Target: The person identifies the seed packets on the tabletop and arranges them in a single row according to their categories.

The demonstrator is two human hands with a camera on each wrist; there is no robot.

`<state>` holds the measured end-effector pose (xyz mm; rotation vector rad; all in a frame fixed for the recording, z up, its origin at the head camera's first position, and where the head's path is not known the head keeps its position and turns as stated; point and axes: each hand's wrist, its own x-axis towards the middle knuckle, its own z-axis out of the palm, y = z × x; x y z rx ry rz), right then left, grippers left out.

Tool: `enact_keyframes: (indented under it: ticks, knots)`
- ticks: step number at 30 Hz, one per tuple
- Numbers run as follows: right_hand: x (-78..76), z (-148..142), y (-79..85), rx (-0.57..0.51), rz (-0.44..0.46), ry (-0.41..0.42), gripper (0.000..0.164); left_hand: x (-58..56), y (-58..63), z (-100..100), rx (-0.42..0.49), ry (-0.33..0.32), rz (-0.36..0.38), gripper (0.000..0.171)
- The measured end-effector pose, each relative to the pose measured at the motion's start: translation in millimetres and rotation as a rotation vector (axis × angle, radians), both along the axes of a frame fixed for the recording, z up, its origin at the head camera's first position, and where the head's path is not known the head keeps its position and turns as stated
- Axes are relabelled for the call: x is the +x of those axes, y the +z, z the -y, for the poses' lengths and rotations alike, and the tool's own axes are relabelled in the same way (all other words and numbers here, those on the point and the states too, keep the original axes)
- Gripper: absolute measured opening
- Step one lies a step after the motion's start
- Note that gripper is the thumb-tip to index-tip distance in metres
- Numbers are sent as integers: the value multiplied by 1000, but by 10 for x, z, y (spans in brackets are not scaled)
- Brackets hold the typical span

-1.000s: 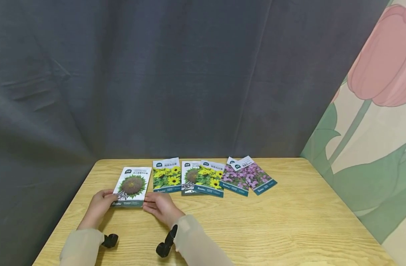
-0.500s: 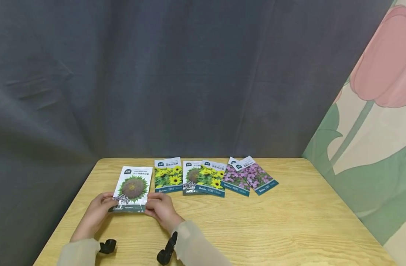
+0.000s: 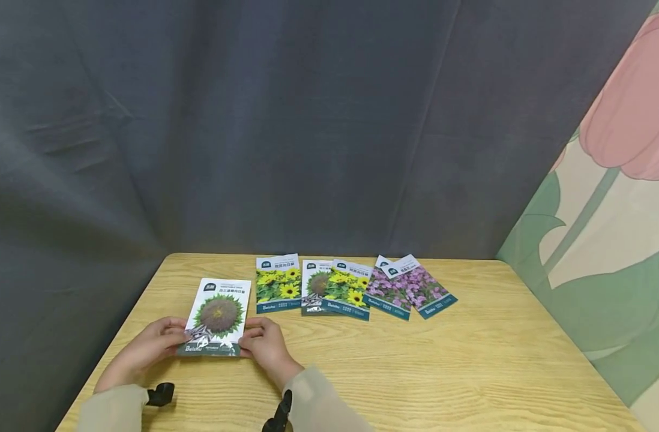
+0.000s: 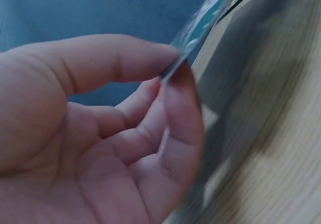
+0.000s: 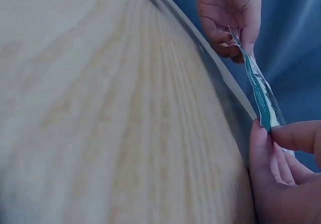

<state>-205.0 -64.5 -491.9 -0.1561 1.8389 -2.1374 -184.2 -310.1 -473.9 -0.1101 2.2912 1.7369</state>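
Between both hands is a white seed packet (image 3: 218, 315) with a large sunflower head printed on it and a dark green band along its lower edge. My left hand (image 3: 148, 348) pinches its lower left edge; in the left wrist view thumb and forefinger meet on the packet's corner (image 4: 198, 33). The lower right edge is pinched by my right hand (image 3: 270, 348). Seen in the right wrist view, the packet (image 5: 261, 93) is held above the table, almost edge-on, with a hand at each end.
Along the table's (image 3: 416, 372) back lie a yellow-flower packet (image 3: 278, 285), a second sunflower-head packet (image 3: 312, 288) partly covered by another yellow-flower packet (image 3: 348, 288), and two overlapping purple-flower packets (image 3: 389, 291). A dark curtain (image 3: 318, 132) hangs behind; a painted wall (image 3: 621, 252) stands right.
Both hands have drawn the sunflower-head packet nearer to the person, away from the row at the back. The other packets keep their places; the head view has shifted slightly.
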Motion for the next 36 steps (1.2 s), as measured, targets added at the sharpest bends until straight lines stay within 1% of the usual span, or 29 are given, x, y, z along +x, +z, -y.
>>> enact_keyframes:
  ticks: [4,7,15,20,24,27,29,31,33,36]
  knots:
    - [46,11,-17,26,-14,13,33,48,41,55,3,-50,41,41]
    - [92,29,-14,37,-10,14,33,76,71,70,-27,-55,67,38]
    - [197,90,9,-4,37,13,33,112,94,94,-118,-25,84,35]
    - [278,154,2,-11,68,16,33,127,88,122,-194,20,102,33]
    - [337,198,-4,17,57,11,34,145,88,141,-231,41,129,32]
    - [370,240,-16,25,42,18,34,165,90,163,-246,37,130,29]
    - [388,271,-21,26,40,29,34,172,88,177,-263,47,134,25]
    - [403,295,-22,49,30,34,34,176,90,185,-276,51,136,23]
    - [412,312,-23,67,24,33,33,178,91,184,-289,75,155,22]
    - [421,323,-22,91,6,34,33,188,105,179,-320,88,171,20]
